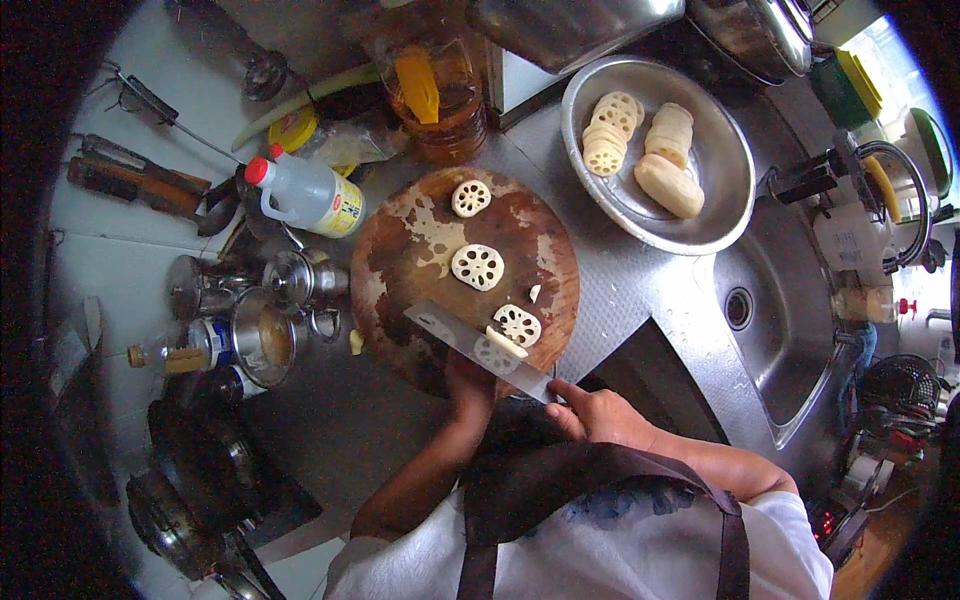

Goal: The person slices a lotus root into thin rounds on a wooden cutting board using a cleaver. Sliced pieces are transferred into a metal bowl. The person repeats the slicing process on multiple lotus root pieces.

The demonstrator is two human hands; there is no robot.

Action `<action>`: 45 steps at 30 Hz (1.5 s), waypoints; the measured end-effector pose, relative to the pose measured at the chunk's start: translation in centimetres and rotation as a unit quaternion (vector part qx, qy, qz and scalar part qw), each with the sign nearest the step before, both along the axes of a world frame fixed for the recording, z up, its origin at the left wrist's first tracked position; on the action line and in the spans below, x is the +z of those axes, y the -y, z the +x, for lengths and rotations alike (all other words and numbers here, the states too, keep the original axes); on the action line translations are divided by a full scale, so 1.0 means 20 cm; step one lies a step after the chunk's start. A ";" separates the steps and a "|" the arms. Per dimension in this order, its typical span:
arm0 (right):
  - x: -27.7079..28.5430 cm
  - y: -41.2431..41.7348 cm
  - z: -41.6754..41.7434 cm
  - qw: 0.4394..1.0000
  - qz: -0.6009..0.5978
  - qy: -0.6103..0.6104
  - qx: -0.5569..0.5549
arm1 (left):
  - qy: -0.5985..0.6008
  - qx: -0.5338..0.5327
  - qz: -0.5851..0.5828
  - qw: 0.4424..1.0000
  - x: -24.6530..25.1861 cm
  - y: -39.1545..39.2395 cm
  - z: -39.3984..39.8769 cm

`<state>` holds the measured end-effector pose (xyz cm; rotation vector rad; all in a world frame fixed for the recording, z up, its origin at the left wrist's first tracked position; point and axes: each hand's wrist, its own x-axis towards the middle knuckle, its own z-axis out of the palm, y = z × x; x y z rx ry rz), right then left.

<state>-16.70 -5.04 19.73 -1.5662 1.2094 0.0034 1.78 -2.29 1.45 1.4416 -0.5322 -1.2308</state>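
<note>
My right hand (604, 412) is closed around the handle end of a cleaver (472, 349), whose broad blade slants over the near part of a round wooden chopping board (382, 277). Partly behind the blade is my left hand (472, 375); its fingers are hidden. At the blade's far edge a thin lotus root slice (507, 342) leans beside a flat lotus root slice (519, 326). Two more slices lie farther up the board, one at the middle (478, 268) and one near the far rim (471, 199). A small white scrap (535, 293) lies at the right.
A steel basin (720, 236) with sliced lotus root (606, 146) and an uncut-looking peeled piece (669, 186) stands back right, beside the sink (784, 330). Left of the board are a plastic jug (307, 196), steel pots (289, 276) and a bottle (169, 356). An oil container (442, 112) stands behind.
</note>
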 end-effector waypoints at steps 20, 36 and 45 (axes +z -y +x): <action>0.05 0.04 0.03 0.998 0.056 -0.028 0.007 | 0.087 -0.068 -0.026 0.994 0.10 0.02 -0.03; 0.02 0.03 0.04 0.999 0.035 -0.030 -0.004 | -0.113 -0.030 -0.042 0.992 0.18 0.05 -0.06; 0.04 0.06 0.06 0.997 0.072 -0.024 -0.001 | 0.095 -0.101 -0.009 0.990 0.24 0.08 -0.03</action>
